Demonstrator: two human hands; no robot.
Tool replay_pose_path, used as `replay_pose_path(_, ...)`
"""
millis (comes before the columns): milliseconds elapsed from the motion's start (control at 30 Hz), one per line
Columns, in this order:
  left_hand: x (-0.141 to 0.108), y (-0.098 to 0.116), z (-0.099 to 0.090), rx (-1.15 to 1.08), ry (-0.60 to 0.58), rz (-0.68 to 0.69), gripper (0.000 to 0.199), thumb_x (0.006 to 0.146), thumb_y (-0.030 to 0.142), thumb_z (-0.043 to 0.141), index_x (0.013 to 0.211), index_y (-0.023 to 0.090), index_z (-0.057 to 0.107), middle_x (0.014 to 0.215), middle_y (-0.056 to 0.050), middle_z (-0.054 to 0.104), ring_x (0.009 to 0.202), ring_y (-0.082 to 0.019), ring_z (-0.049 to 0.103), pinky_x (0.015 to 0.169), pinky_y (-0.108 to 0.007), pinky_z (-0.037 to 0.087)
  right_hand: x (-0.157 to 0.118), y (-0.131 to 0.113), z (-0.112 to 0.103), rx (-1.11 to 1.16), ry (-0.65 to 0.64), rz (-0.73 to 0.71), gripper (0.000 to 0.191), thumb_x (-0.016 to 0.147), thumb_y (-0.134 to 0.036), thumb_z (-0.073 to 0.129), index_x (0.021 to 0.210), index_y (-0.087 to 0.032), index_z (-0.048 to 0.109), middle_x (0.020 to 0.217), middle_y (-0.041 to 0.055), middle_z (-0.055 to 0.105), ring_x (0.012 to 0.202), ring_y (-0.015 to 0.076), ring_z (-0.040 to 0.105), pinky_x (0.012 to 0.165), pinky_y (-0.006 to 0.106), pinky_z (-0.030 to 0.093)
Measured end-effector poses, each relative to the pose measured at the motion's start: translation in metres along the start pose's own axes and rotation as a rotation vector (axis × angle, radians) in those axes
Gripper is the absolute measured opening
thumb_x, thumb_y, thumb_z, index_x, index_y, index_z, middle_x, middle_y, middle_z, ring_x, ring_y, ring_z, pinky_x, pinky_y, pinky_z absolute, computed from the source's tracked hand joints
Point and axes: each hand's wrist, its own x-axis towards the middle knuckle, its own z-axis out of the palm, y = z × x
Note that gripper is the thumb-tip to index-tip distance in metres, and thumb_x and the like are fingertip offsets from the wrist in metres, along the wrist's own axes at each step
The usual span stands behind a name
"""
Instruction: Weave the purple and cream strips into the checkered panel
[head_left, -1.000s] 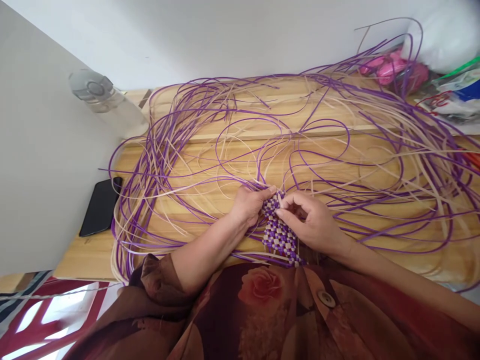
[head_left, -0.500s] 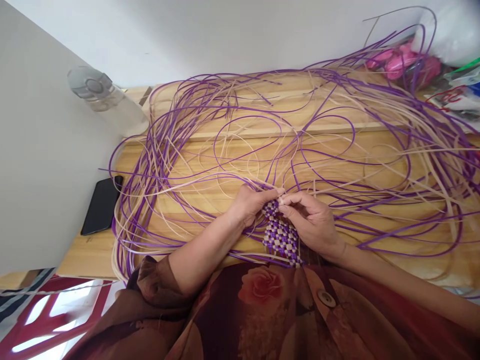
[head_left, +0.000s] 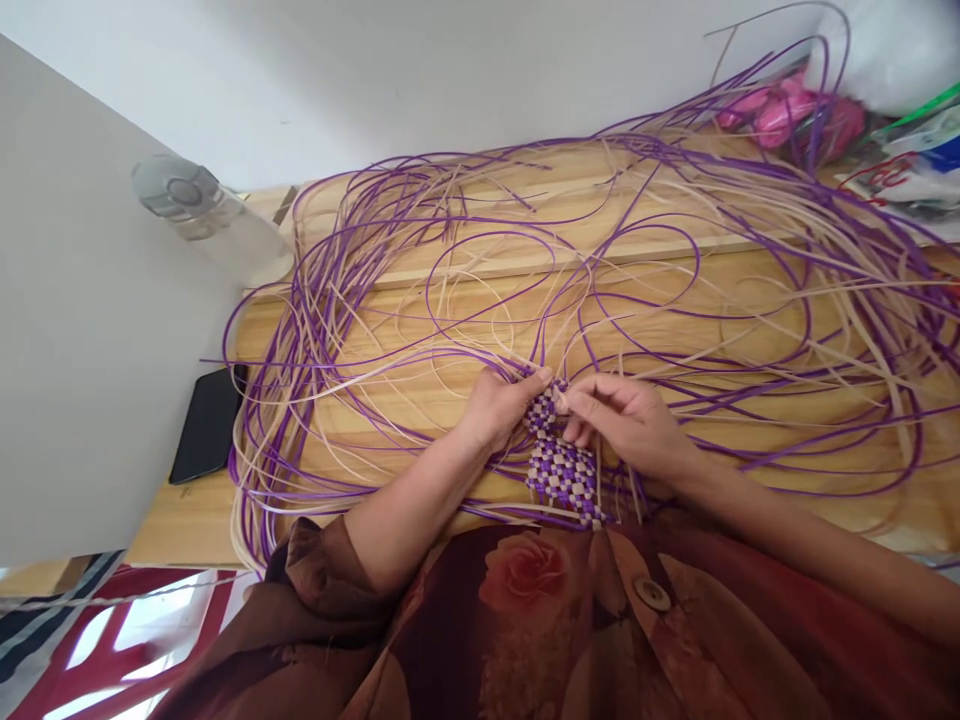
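Observation:
A small woven piece (head_left: 562, 470) in purple and beige checks lies close to my body, with long strands running out from it on both sides. My left hand (head_left: 504, 408) is closed on its upper left edge, the thumb laid across the top of the weave. At the upper right edge, my right hand (head_left: 622, 415) pinches thumb and forefinger together beside a light beige strand. Whether the strand sits between those fingertips is hard to see, but they touch the weave. The other fingers of my right hand curl beneath.
Loose purple and beige strands (head_left: 315, 270) spread over the wooden table (head_left: 420, 400). A clear bottle with a grey lid (head_left: 217, 215) stands at the back left, and a black phone (head_left: 206, 425) lies at the left edge. Pink bundles (head_left: 787, 110) and plastic bags sit at the back right.
My right hand has turned and its fingers have shifted slightly, showing more of the weave's top. My left thumb has drawn back a little to the left. The view has tilted slightly.

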Motion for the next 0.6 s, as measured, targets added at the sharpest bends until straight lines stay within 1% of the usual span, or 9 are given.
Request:
replay_pose_path(67,-0.001,0.004,0.002,-0.084,-0.017,-0.027,0.033,0.055,0.038,0.086,0.064,0.013,0.067,0.063,-0.002,0.065,0.057,-0.014,0.057,0.06,-0.029,0.046,0.009,-0.009,-0.012,0.035,0.063,0.055,0.039,0.081,-0.055,0.068,0.081,-0.017,0.06,0.073,0.0026,0.065,0.053,0.0123,0.062,0.043,0.022,0.047)
replay_pose_path(133,-0.004,0.008,0.005,-0.128,-0.037,-0.035,0.033,0.055,0.038,0.087,0.066,0.013,0.068,0.064,-0.002,0.066,0.058,-0.014,0.058,0.062,-0.029,0.048,0.017,-0.017,-0.019,0.027,0.107,0.053,0.041,0.078,-0.056,0.071,0.082,-0.017,0.059,0.075,0.0016,0.064,0.048,0.01,0.059,0.036,0.02,0.041)
replay_pose_path(267,-0.007,0.013,0.006,-0.107,-0.125,-0.003,0.034,0.055,0.038,0.088,0.071,0.014,0.071,0.07,-0.003,0.069,0.061,-0.015,0.06,0.065,-0.029,0.049,0.026,-0.029,-0.016,-0.146,0.027,0.011,0.035,0.084,-0.051,0.065,0.079,-0.017,0.059,0.055,-0.0012,0.058,0.038,0.0081,0.048,0.034,0.019,0.034)
replay_pose_path(333,-0.007,0.012,0.006,-0.085,-0.141,0.012,0.035,0.053,0.037,0.089,0.072,0.014,0.071,0.071,-0.004,0.07,0.063,-0.015,0.061,0.066,-0.03,0.049,0.029,-0.033,-0.011,-0.182,0.004,-0.021,0.031,0.085,-0.046,0.064,0.075,-0.017,0.057,0.048,-0.0019,0.055,0.039,0.0081,0.047,0.037,0.019,0.035)
replay_pose_path(367,-0.006,0.011,0.005,-0.079,-0.139,0.013,0.034,0.052,0.036,0.09,0.071,0.014,0.071,0.07,-0.004,0.07,0.062,-0.015,0.06,0.066,-0.03,0.049,0.033,-0.034,-0.012,-0.174,0.028,-0.04,0.028,0.085,-0.042,0.064,0.072,-0.017,0.056,0.048,-0.0019,0.055,0.04,0.0079,0.047,0.039,0.019,0.036)
replay_pose_path(433,-0.004,0.008,0.004,-0.078,-0.117,-0.002,0.032,0.051,0.034,0.09,0.068,0.013,0.071,0.067,-0.004,0.069,0.06,-0.015,0.06,0.064,-0.029,0.049,0.047,-0.038,-0.019,-0.101,0.19,-0.064,0.024,0.081,-0.032,0.067,0.067,-0.018,0.054,0.047,-0.0025,0.052,0.04,0.0074,0.046,0.039,0.019,0.033)
replay_pose_path(500,-0.002,0.005,0.004,-0.1,-0.087,-0.022,0.03,0.052,0.032,0.089,0.067,0.013,0.071,0.066,-0.003,0.069,0.059,-0.015,0.06,0.064,-0.029,0.049,0.068,-0.042,-0.034,0.005,0.432,-0.06,0.024,0.076,-0.023,0.068,0.061,-0.019,0.049,0.046,-0.004,0.047,0.038,0.0066,0.042,0.035,0.019,0.025)
replay_pose_path(567,0.0,0.003,0.004,-0.128,-0.057,-0.034,0.029,0.052,0.031,0.089,0.067,0.014,0.071,0.066,-0.003,0.069,0.059,-0.014,0.061,0.064,-0.029,0.049,0.087,-0.045,-0.05,0.054,0.542,-0.042,0.027,0.077,-0.019,0.066,0.06,-0.019,0.045,0.047,-0.0052,0.043,0.037,0.0058,0.041,0.033,0.018,0.021)
replay_pose_path(600,0.0,0.003,0.004,-0.14,-0.046,-0.038,0.029,0.053,0.031,0.089,0.068,0.014,0.071,0.066,-0.003,0.069,0.059,-0.014,0.061,0.064,-0.028,0.049,0.094,-0.045,-0.056,0.06,0.549,-0.016,0.029,0.078,-0.019,0.065,0.06,-0.019,0.044,0.049,-0.0052,0.043,0.038,0.0056,0.043,0.033,0.018,0.021)
